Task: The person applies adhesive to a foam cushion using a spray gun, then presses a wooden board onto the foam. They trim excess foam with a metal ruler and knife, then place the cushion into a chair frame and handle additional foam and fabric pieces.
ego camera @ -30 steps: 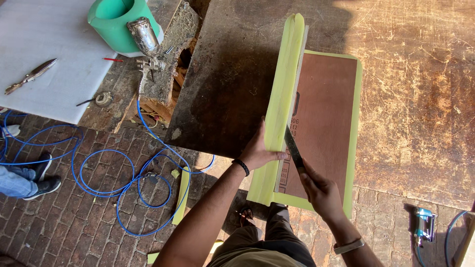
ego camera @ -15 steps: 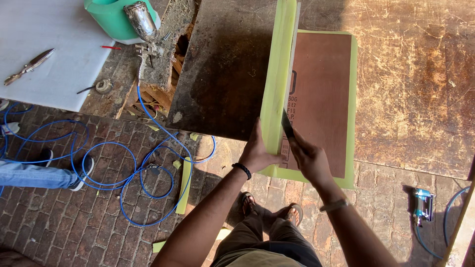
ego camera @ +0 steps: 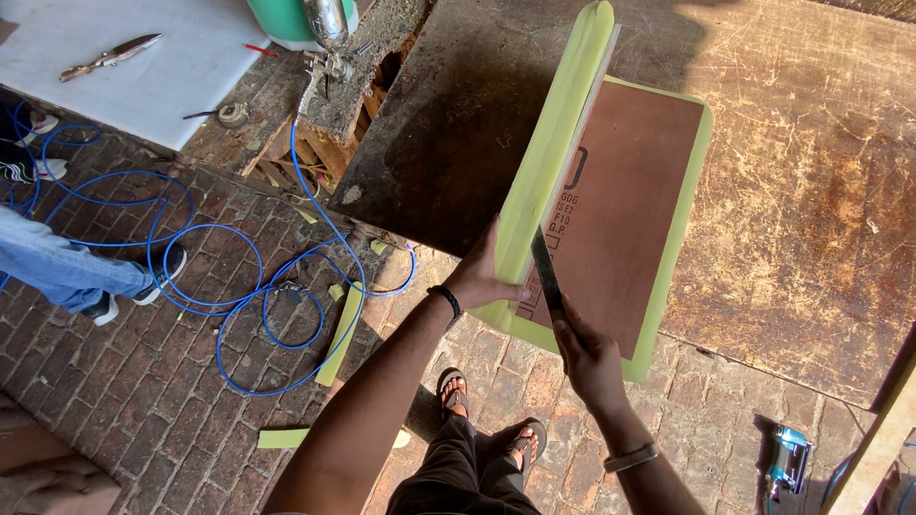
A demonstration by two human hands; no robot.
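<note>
Left hand [ego camera: 480,277] flat against the upturned strip of yellow-green foam [ego camera: 558,143], fingers together, pressing its side. Right hand [ego camera: 589,355] clamped on a dark knife [ego camera: 545,270], blade pointing away from the fingers along the foam's long axis, just beside the left fingertips. Brown board [ego camera: 625,210] right of the blade; worn table [ego camera: 811,191] wide open beyond.

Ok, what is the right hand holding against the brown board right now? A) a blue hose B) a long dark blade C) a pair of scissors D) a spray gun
B: the right hand grips a long dark blade laid along the edge of the brown board, beside the folded-up yellow-green foam that the left hand presses.
</note>
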